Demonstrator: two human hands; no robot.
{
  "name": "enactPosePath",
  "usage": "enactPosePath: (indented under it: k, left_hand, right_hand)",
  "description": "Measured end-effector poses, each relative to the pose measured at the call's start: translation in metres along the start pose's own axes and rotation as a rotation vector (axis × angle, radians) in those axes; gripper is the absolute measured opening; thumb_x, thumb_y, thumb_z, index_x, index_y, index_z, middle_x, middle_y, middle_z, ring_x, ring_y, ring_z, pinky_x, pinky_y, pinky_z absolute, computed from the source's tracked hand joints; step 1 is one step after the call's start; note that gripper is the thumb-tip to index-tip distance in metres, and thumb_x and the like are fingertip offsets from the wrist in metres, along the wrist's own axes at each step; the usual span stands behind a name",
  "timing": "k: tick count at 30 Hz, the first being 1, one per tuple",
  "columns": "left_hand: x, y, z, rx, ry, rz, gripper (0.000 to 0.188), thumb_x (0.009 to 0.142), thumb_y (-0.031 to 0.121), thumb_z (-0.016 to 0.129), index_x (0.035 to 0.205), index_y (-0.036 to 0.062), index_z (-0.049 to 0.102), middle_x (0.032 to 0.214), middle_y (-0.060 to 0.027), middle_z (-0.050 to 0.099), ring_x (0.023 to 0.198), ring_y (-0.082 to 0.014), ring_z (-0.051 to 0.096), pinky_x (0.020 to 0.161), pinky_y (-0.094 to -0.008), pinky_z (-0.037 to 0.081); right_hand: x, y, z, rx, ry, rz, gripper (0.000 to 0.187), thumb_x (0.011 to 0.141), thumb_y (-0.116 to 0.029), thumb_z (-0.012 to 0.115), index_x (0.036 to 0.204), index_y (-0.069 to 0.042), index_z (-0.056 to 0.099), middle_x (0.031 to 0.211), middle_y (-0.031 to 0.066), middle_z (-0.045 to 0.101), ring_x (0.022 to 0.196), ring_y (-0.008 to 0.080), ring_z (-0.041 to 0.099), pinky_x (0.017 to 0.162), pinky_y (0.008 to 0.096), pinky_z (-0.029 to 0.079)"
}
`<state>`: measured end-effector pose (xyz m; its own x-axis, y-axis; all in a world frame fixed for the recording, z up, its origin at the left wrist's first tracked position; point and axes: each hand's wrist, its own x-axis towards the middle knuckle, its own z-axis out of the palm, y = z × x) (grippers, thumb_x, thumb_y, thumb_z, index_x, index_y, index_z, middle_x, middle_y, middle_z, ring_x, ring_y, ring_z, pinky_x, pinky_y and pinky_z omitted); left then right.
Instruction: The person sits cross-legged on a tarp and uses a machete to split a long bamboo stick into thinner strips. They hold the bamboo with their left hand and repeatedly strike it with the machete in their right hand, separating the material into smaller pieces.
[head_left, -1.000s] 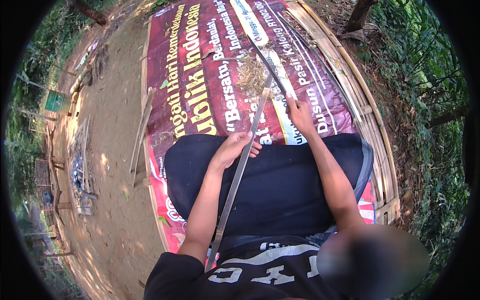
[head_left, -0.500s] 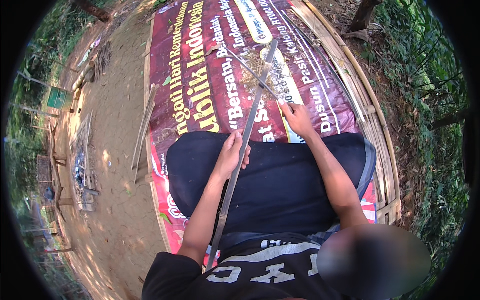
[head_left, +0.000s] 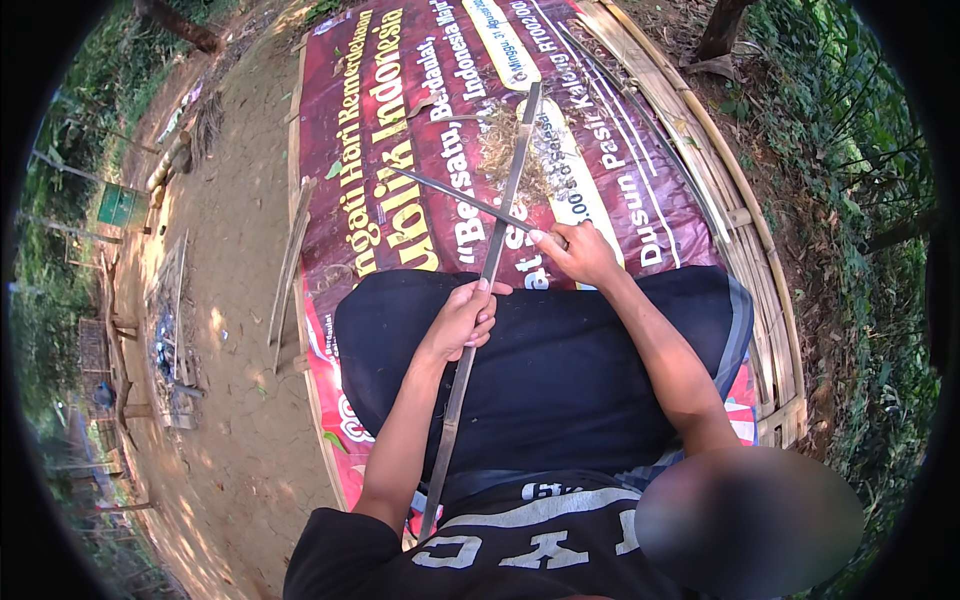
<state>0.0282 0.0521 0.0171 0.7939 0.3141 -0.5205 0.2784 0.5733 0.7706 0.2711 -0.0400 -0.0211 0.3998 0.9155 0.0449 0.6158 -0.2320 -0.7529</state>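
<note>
Left hand [head_left: 463, 322] grips a strip [head_left: 461, 380]; right hand [head_left: 580, 253] grips an apparent knife [head_left: 452, 193].

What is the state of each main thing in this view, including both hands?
Bamboo strip: slanted, apparently unbroken.
Knife: blade bare, crossing the bamboo strip; contact unclear.
Left hand: closed around the bamboo strip.
Right hand: closed, gripping the knife.
Banner: spread out, slightly wrinkled.
Shavings: loose, scattered on the banner.
Bamboo platform: partly covered.
</note>
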Motion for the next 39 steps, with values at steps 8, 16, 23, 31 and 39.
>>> enactPosePath:
  k: [8,16,23,31,39]
  left_hand:
    - [0.029,-0.007,0.012,0.187,0.089,0.159,0.025,0.107,0.028,0.049,0.099,0.0038,0.048,0.069,0.0028,0.042,0.048,-0.0042,0.043,0.036,-0.0222,0.036]
    - [0.024,-0.013,0.019,0.079,0.035,0.052,0.023,0.108,0.026,0.046,0.091,0.0111,0.041,0.068,0.0061,0.034,0.044,-0.0021,0.032,0.033,-0.0209,0.026]
    - [0.032,-0.030,0.013,0.389,0.151,0.258,0.021,0.108,0.026,0.044,0.096,0.0089,0.044,0.065,0.0064,0.032,0.048,-0.0013,0.031,0.038,-0.0221,0.026]
    - [0.030,-0.026,0.005,0.568,0.263,0.273,0.024,0.106,0.021,0.044,0.101,-0.0010,0.050,0.063,-0.0072,0.049,0.052,-0.0183,0.050,0.049,-0.0347,0.039]
    - [0.046,-0.046,-0.005,0.750,0.304,0.411,0.026,0.108,0.023,0.043,0.099,0.0002,0.052,0.067,-0.0024,0.046,0.056,-0.0111,0.048,0.054,-0.0326,0.045]
  right_hand:
    - [-0.017,-0.028,0.008,-0.121,-0.141,-0.232,0.057,0.093,-0.060,0.058,0.086,-0.006,0.074,0.063,0.0189,0.065,0.061,0.0381,0.066,0.060,0.0470,0.053]
    - [-0.021,-0.026,0.014,-0.241,-0.103,-0.312,0.060,0.091,-0.062,0.059,0.072,-0.006,0.072,0.052,0.0162,0.059,0.051,0.0357,0.062,0.052,0.0449,0.050]
    - [-0.018,-0.018,0.023,-0.244,-0.058,-0.388,0.060,0.089,-0.063,0.060,0.071,-0.007,0.071,0.050,0.0155,0.057,0.048,0.0358,0.060,0.049,0.0442,0.049]
    - [0.005,0.016,0.020,-0.249,0.085,-0.238,0.059,0.089,-0.063,0.061,0.072,-0.007,0.068,0.050,0.0162,0.057,0.051,0.0370,0.063,0.051,0.0464,0.051]
    - [-0.005,-0.005,0.028,-0.260,-0.067,-0.252,0.061,0.089,-0.066,0.059,0.077,-0.007,0.071,0.052,0.0170,0.058,0.052,0.0371,0.063,0.051,0.0459,0.051]
